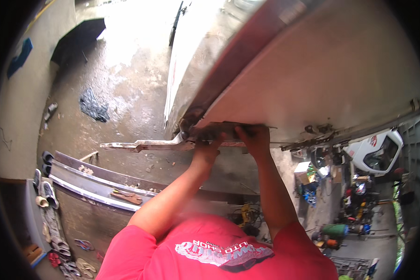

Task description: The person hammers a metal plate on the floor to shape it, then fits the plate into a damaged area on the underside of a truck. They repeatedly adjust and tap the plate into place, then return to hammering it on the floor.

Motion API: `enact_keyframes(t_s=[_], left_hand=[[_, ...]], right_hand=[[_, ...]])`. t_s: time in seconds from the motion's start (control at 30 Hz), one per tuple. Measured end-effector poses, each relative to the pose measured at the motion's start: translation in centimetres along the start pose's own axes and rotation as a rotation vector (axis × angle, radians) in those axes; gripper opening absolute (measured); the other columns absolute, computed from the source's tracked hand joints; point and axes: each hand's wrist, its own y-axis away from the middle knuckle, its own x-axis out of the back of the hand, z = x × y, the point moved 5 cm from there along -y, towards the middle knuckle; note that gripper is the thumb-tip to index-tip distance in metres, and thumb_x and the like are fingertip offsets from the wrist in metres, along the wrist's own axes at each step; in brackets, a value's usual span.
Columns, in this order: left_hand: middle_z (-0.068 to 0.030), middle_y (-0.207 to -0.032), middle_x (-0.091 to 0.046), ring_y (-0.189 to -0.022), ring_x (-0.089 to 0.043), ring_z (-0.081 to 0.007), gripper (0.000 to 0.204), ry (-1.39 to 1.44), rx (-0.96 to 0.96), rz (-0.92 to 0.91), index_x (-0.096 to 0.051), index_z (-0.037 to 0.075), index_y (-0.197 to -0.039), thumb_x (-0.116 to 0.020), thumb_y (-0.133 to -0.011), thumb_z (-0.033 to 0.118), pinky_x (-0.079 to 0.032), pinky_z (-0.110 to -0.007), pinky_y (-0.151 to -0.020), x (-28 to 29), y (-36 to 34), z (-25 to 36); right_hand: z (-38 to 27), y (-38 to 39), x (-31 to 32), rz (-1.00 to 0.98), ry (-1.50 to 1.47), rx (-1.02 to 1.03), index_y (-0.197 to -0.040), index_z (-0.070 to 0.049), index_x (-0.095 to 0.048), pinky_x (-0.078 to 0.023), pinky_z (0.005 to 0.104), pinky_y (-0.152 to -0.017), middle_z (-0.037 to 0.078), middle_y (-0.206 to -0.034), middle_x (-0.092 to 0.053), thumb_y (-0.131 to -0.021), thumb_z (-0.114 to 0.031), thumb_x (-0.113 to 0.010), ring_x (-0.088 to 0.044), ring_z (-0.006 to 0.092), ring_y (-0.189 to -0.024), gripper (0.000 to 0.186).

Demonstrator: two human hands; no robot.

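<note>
A large pale, smooth panel [312, 70] fills the upper right, with a dark reddish strip [247, 56] along its slanting left edge. At the panel's lower corner is a dark metal piece [228, 127], joined or next to a long scuffed metal bar [126, 145] that sticks out leftward. My left hand [206, 151] is closed at this dark piece by the bar's end; exactly what its fingers grip is hidden. My right hand [257, 139] is a little further right, fingers curled onto the dark piece under the panel's edge.
Long metal channels [93, 183] lie below left, beside a row of footwear [51, 196]. A crumpled dark cloth [93, 105] is on the wet floor. A white vehicle-like body [375, 149], tools and clutter [336, 228] crowd the right. A pale wall [21, 116] stands at left.
</note>
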Motion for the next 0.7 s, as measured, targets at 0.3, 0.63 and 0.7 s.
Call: enact_keyframes(t_s=[0.3, 0.63, 0.7], left_hand=[[-0.0114, -0.122, -0.07, -0.11, -0.066, -0.0249, 0.065, -0.823, -0.278, -0.001, -0.063, 0.007, -0.138, -0.068, -0.098, 0.058, -0.052, -0.041, -0.092, -0.9, -2.1, -0.7], [-0.0117, -0.093, -0.078, -0.093, -0.075, -0.0228, 0.051, -0.903, -0.709, -0.056, -0.069, 0.001, -0.107, -0.051, -0.11, 0.049, -0.055, -0.037, -0.086, -3.9, -2.5, 3.6], [-0.0123, -0.094, -0.078, -0.089, -0.075, -0.0231, 0.049, -0.672, -0.55, -0.021, -0.066, -0.001, -0.114, -0.051, -0.111, 0.046, -0.057, -0.036, -0.084, -3.7, -2.3, 3.5]], right_hand=[[0.0, -0.1, -0.1, 0.044, 0.086, 0.129, -0.091, -0.008, -0.082, -0.059, 0.0433, -0.073, 0.013, -0.074, -0.075, -0.09, -0.052, -0.076, -0.075, 0.0319, -0.073, 0.045], [3.5, 4.9, -0.2, 0.312, -0.156, 0.167, -0.107, -0.009, -0.075, -0.058, 0.0462, -0.087, 0.015, -0.102, -0.075, -0.088, -0.038, -0.078, -0.072, 0.0369, -0.097, 0.035], [5.1, 6.6, -0.8, 0.397, -0.259, 0.157, -0.115, -0.006, -0.068, -0.056, 0.0472, -0.09, 0.016, -0.108, -0.071, -0.087, -0.027, -0.08, -0.068, 0.0381, -0.104, 0.038]])
